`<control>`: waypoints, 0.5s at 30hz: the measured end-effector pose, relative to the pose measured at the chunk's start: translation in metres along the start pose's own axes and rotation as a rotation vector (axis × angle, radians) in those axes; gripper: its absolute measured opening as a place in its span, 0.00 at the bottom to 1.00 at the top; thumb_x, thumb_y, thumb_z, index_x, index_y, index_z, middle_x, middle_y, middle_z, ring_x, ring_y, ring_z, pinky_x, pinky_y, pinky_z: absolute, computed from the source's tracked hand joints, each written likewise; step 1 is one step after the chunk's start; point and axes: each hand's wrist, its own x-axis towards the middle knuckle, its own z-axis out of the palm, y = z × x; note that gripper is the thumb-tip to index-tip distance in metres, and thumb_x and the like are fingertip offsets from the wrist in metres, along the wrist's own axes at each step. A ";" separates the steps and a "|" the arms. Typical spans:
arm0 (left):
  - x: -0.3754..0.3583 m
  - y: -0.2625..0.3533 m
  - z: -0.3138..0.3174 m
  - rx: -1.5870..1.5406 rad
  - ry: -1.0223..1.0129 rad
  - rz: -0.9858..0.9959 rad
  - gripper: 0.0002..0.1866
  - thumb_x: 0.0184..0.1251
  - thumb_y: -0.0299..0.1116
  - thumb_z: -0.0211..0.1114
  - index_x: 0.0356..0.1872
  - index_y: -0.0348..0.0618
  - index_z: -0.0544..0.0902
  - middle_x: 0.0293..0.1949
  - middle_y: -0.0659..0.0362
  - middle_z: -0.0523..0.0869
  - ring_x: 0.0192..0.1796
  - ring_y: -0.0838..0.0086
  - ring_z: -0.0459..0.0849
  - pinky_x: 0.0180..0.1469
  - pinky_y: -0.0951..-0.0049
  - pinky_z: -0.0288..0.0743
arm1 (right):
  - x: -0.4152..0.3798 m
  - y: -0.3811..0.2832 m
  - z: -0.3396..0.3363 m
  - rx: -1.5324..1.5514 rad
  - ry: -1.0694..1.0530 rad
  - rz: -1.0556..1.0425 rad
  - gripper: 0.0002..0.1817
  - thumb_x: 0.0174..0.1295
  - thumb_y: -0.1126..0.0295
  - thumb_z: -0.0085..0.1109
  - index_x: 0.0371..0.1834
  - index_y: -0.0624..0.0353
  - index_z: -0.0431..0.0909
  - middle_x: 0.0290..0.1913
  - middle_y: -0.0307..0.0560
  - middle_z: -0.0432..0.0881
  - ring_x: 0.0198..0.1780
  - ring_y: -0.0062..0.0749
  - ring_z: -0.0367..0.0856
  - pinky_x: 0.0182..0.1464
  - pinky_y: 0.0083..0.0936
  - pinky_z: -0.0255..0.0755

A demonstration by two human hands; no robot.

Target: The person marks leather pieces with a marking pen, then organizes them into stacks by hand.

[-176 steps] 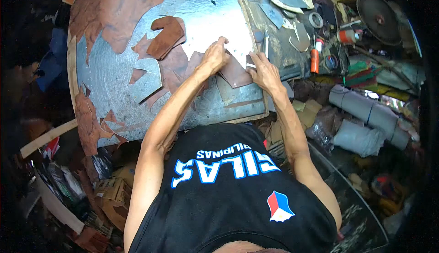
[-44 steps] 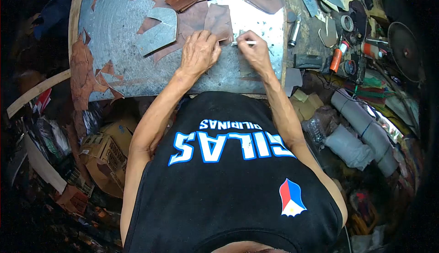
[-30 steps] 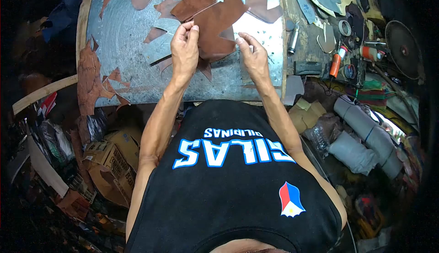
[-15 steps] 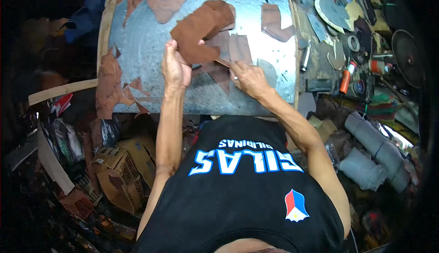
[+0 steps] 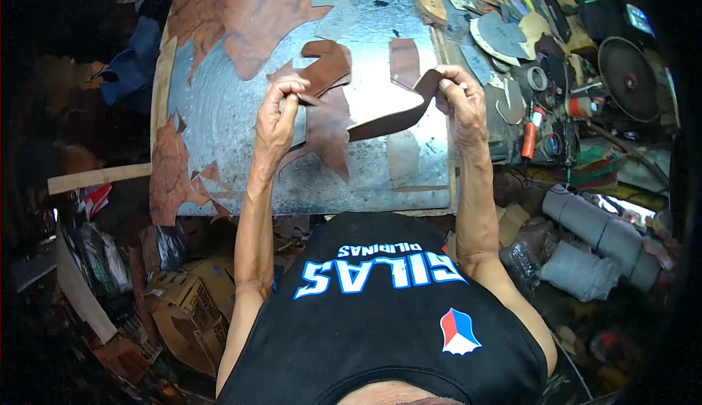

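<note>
My right hand (image 5: 463, 105), closed, grips the upper end of a curved leather piece (image 5: 391, 123). This piece hangs bent to the left over the metal-topped table, its dark side showing. My left hand (image 5: 278, 116) is pinched closed on what looks like a thin brown leather strip (image 5: 313, 101), partly hidden by the fingers. Just beyond the left hand lie curved brown leather pieces (image 5: 329, 65). A pointed leather scrap (image 5: 329, 138) lies between the hands, and another cut piece (image 5: 404, 61) rests near the right hand.
Large brown hides (image 5: 267, 17) cover the table's far left, with ragged scraps (image 5: 172, 160) along its left edge. On the right bench are templates (image 5: 501, 38), a tape roll (image 5: 537, 78), an orange tube (image 5: 529, 141) and a round dark disc (image 5: 629, 79). Cardboard boxes (image 5: 186, 302) stand below left.
My hands have moved apart. The curved leather piece has passed from my left hand to my right, and my left now pinches a thin strip. The view has shifted slightly.
</note>
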 end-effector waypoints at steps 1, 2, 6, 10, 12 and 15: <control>0.001 0.006 0.001 0.394 -0.084 0.242 0.09 0.68 0.23 0.51 0.41 0.42 0.80 0.61 0.51 0.75 0.58 0.70 0.77 0.62 0.64 0.70 | 0.000 0.001 -0.004 0.084 -0.015 0.019 0.09 0.65 0.76 0.51 0.43 0.63 0.80 0.25 0.27 0.71 0.22 0.08 0.59 0.24 0.11 0.53; 0.000 0.014 0.004 0.584 -0.051 0.353 0.09 0.64 0.22 0.51 0.38 0.44 0.81 0.67 0.50 0.70 0.59 0.70 0.76 0.62 0.64 0.70 | 0.000 0.001 -0.010 0.097 -0.073 0.048 0.09 0.64 0.77 0.51 0.43 0.62 0.81 0.27 0.29 0.74 0.25 0.09 0.63 0.27 0.12 0.57; -0.004 0.024 0.015 -0.083 -0.113 -0.060 0.09 0.66 0.24 0.51 0.38 0.48 0.80 0.74 0.47 0.60 0.63 0.70 0.73 0.64 0.63 0.69 | 0.001 -0.021 0.007 -0.215 -0.256 -0.046 0.10 0.63 0.75 0.54 0.43 0.61 0.83 0.35 0.35 0.81 0.32 0.14 0.71 0.35 0.14 0.64; 0.002 0.009 0.022 -0.750 -0.280 -0.204 0.07 0.69 0.27 0.49 0.42 0.44 0.77 0.71 0.49 0.67 0.50 0.79 0.81 0.45 0.81 0.73 | 0.019 -0.036 0.033 -0.398 -0.518 -0.155 0.11 0.65 0.76 0.53 0.47 0.63 0.82 0.44 0.43 0.85 0.47 0.27 0.80 0.49 0.24 0.72; 0.001 0.015 0.034 -0.879 -0.269 -0.317 0.07 0.70 0.26 0.49 0.42 0.44 0.76 0.69 0.51 0.69 0.52 0.78 0.80 0.47 0.82 0.74 | 0.027 -0.035 0.048 -0.528 -0.515 -0.277 0.12 0.64 0.74 0.54 0.48 0.60 0.82 0.44 0.48 0.86 0.44 0.31 0.82 0.46 0.26 0.75; 0.002 0.011 0.040 -1.098 -0.392 -0.341 0.11 0.73 0.32 0.51 0.50 0.42 0.75 0.65 0.53 0.74 0.60 0.74 0.77 0.58 0.75 0.75 | 0.029 -0.036 0.065 -0.594 -0.452 -0.262 0.12 0.63 0.71 0.55 0.48 0.58 0.82 0.40 0.51 0.86 0.39 0.39 0.85 0.43 0.31 0.76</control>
